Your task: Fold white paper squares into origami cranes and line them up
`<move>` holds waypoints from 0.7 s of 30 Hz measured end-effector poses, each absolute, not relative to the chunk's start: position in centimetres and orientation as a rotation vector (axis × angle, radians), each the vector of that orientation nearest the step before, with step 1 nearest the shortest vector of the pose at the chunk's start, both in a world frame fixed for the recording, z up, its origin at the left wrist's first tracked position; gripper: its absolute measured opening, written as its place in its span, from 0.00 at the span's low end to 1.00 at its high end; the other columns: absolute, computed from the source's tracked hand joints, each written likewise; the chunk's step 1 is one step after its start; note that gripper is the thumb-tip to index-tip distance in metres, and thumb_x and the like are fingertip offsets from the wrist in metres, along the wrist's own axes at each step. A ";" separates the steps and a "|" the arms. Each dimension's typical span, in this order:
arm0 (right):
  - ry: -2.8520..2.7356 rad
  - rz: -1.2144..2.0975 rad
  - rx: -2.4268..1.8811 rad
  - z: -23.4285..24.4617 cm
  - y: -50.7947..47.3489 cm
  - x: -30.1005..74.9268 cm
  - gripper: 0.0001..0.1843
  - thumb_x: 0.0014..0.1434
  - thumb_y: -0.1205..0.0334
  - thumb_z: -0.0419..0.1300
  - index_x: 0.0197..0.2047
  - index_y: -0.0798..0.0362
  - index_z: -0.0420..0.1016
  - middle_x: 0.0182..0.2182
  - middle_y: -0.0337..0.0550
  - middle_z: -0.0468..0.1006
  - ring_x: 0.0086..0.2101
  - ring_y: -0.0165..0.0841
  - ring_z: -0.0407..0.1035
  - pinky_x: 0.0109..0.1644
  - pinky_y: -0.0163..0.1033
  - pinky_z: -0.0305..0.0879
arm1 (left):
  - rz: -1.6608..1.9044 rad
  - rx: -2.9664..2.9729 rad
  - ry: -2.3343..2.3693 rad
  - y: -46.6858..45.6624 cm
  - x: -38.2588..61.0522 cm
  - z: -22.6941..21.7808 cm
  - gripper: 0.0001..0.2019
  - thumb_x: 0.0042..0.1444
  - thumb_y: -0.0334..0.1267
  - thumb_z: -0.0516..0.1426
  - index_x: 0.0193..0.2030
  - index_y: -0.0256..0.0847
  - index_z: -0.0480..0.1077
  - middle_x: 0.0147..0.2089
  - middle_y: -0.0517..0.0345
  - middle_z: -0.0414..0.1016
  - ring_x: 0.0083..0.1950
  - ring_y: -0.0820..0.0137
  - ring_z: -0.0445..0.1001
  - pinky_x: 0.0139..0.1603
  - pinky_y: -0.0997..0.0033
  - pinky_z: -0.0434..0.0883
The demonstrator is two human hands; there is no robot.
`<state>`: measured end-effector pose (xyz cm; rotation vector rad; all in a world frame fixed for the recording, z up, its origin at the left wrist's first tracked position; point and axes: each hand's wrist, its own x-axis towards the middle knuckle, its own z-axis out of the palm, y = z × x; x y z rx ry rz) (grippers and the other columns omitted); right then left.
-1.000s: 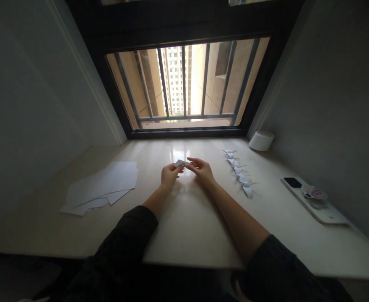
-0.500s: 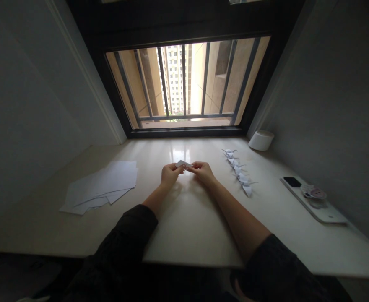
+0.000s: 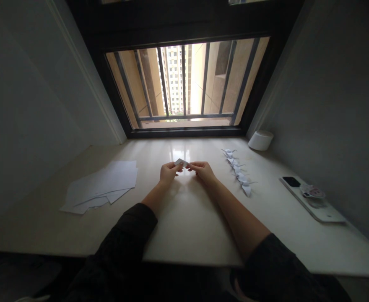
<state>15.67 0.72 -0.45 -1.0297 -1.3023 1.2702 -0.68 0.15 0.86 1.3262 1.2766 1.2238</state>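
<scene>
One paper (image 3: 180,161) sits pinched between the fingers (image 3: 196,165) of left hand (image 3: 168,172) and right hand (image 3: 204,170), birds (image 3: 237,170) right of the fingers; step judged mid-fold, any further crease likely calling for aligned edges.

Folded paper (image 3: 180,160) looks white, like sheets (image 3: 105,178) and cranes (image 3: 236,169). Sill (image 3: 190,226) cream. Sleeves (image 3: 124,233), frame (image 3: 184,133) black. Phone (image 3: 329,215) white, camera patch (image 3: 291,181) black.

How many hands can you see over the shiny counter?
2. The left hand is at the left side of the small folded paper, holding it; the right hand is at its right side, fingertips on it.
</scene>
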 end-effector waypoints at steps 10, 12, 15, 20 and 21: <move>-1.309 1.274 -1.066 -0.6 0.8 15.9 0.18 0.44 0.48 0.62 0.30 0.54 0.80 0.26 0.45 0.79 0.24 0.30 0.65 0.25 0.34 0.51 | 1.228 1.284 1.246 -0.1 -0.5 0.8 0.20 0.46 0.54 0.59 0.32 0.35 0.76 0.34 0.46 0.78 0.37 0.61 0.77 0.28 0.73 0.65; -1.300 1.283 -1.062 -0.7 0.9 15.9 0.18 0.45 0.48 0.62 0.30 0.54 0.80 0.26 0.44 0.79 0.23 0.29 0.65 0.25 0.34 0.52 | 1.268 1.293 1.260 -0.3 -0.3 0.8 0.20 0.46 0.53 0.59 0.33 0.35 0.76 0.34 0.46 0.78 0.38 0.61 0.77 0.27 0.73 0.65; -1.350 1.235 -1.058 -0.9 0.9 15.8 0.18 0.47 0.47 0.60 0.29 0.55 0.79 0.26 0.45 0.78 0.25 0.31 0.67 0.26 0.34 0.55 | 1.309 1.352 1.295 -0.5 -0.2 0.8 0.20 0.48 0.54 0.58 0.33 0.35 0.76 0.32 0.48 0.78 0.37 0.61 0.77 0.27 0.73 0.66; -1.496 0.900 -1.084 -1.3 1.0 15.6 0.17 0.52 0.49 0.57 0.34 0.52 0.79 0.29 0.43 0.78 0.29 0.33 0.70 0.34 0.38 0.63 | 1.320 1.457 1.337 -0.5 -0.5 0.6 0.21 0.48 0.55 0.57 0.33 0.36 0.76 0.31 0.49 0.78 0.36 0.63 0.77 0.27 0.73 0.67; -1.482 0.855 -1.089 -1.4 1.0 15.5 0.18 0.53 0.49 0.56 0.39 0.51 0.78 0.32 0.43 0.79 0.30 0.33 0.70 0.35 0.39 0.64 | 1.321 1.470 1.339 -0.5 -0.6 0.5 0.21 0.49 0.55 0.56 0.34 0.37 0.76 0.31 0.50 0.78 0.36 0.63 0.77 0.28 0.72 0.68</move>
